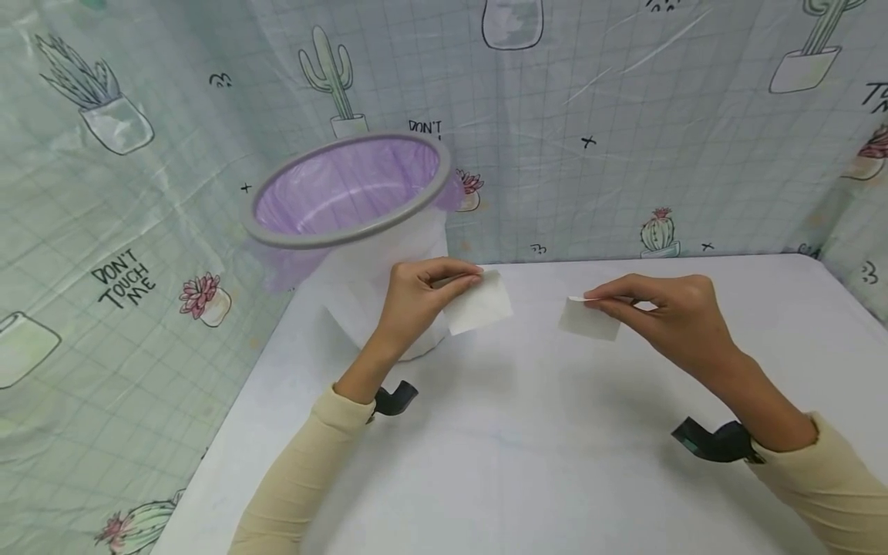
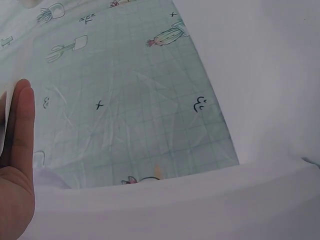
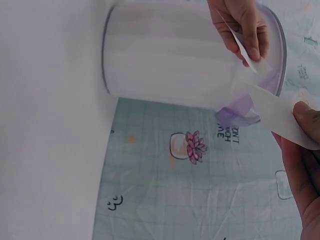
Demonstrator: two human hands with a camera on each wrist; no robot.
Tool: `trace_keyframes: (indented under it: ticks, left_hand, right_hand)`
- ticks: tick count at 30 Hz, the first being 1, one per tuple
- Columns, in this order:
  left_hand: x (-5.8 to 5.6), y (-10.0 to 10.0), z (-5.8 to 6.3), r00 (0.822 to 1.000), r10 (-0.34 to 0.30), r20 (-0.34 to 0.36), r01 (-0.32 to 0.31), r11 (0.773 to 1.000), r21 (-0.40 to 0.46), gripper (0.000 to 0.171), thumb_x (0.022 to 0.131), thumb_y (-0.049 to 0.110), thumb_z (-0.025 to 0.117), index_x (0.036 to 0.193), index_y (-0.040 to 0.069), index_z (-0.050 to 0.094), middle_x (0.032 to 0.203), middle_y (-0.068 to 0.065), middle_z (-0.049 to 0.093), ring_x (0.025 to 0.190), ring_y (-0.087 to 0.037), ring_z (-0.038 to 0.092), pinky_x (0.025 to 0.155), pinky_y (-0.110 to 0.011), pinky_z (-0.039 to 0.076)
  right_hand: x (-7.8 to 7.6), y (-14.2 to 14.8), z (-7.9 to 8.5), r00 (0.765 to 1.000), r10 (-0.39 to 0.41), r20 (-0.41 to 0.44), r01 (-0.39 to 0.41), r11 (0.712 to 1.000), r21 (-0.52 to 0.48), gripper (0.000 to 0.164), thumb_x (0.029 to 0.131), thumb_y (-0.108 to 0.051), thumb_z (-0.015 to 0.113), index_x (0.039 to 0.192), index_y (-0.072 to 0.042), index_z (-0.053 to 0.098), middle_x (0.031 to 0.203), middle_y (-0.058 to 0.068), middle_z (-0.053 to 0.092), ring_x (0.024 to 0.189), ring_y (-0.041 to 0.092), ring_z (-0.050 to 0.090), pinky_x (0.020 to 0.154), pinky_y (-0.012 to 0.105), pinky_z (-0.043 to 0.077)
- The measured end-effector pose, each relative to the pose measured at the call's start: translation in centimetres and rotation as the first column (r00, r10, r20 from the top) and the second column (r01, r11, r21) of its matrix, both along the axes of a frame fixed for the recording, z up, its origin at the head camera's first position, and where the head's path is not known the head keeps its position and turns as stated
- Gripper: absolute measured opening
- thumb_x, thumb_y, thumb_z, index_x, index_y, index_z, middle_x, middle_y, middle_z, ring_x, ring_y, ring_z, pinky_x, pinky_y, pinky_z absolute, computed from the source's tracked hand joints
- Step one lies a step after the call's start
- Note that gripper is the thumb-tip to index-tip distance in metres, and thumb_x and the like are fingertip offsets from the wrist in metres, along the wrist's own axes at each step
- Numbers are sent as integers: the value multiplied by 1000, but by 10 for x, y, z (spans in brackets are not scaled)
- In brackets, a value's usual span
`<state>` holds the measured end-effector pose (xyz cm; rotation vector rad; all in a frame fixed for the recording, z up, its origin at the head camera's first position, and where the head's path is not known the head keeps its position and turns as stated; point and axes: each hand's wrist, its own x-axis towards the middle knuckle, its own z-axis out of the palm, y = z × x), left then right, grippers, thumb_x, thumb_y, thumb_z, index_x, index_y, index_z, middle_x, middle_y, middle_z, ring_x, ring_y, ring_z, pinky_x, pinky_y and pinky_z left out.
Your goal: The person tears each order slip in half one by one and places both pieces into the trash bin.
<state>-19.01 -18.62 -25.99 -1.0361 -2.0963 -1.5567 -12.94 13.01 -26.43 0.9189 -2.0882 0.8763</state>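
In the head view my left hand (image 1: 419,297) pinches a small white piece of paper (image 1: 486,303) by its upper left side, in front of the trash can. Opposite it, my right hand (image 1: 669,308) pinches a second small piece of paper (image 1: 588,319) between thumb and fingers. A gap lies between the two pieces, and both are held above the table. The right wrist view has the paper (image 3: 277,114) at my right fingers, with the left hand (image 3: 245,22) and its paper farther off. Only the side of the left hand (image 2: 19,145) shows in the left wrist view.
A white trash can (image 1: 375,277) with a grey rim (image 1: 347,233) and a purple bag (image 1: 347,181) inside stands at the table's left back. Behind the white table (image 1: 499,462) hangs a cactus-print sheet (image 1: 555,185). Dark straps with mounts sit at both wrists.
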Motion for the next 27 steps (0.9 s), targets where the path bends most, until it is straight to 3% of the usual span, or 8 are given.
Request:
trace_keyframes:
  ticks: [11,13,15,16,20,27]
  left_hand:
    - [3,-6,3,999,11,-35,-11,1000,1,10,88,-1,77,97,-1,80,95,-10,78,91,-17,75,82,-32,60]
    - [4,-7,4,999,15,-41,-16,1000,-1,9,88,-1,77,97,-1,80,95,-10,78,91,-17,75,81,-32,60]
    - [4,-8,5,999,13,-44,-13,1000,-3,9,88,0,77,97,-1,80,95,-10,78,91,-17,75,82,-32,60]
    - [5,-9,6,999,12,-44,-12,1000,-3,9,88,0,77,97,-1,80,95,-10,78,91,-17,75,82,-32,60]
    - [8,-11,9,998,11,-56,-11,1000,1,10,88,-1,77,97,-1,80,95,-11,78,91,-18,75,82,-32,60]
    - [9,-14,20,993,21,-114,-23,1000,-20,11,87,-2,77,97,-1,80,95,-9,78,91,-15,75,81,-30,60]
  right_hand:
    - [-7,-7,2,998,54,-27,-53,998,20,39,64,15,86,95,-8,81,87,1,79,78,-5,71,71,6,50]
    - [-9,-8,2,997,72,-41,-71,997,24,29,71,8,86,95,-7,81,88,2,79,79,-3,72,70,6,50]
    - [-11,-10,3,995,83,-51,-81,996,25,12,83,-9,83,95,-7,81,88,2,79,79,-3,72,69,6,49]
    - [-12,-11,3,994,91,-61,-89,996,28,12,89,-17,80,95,-7,81,87,2,79,79,-2,72,69,6,50]
    - [-14,-16,7,991,104,-90,-100,994,46,38,97,-41,64,95,-7,81,87,1,79,77,0,72,68,7,51]
    - [-14,-23,16,989,77,-124,-72,996,47,43,98,-45,61,95,-7,81,88,3,79,76,6,74,72,7,50]
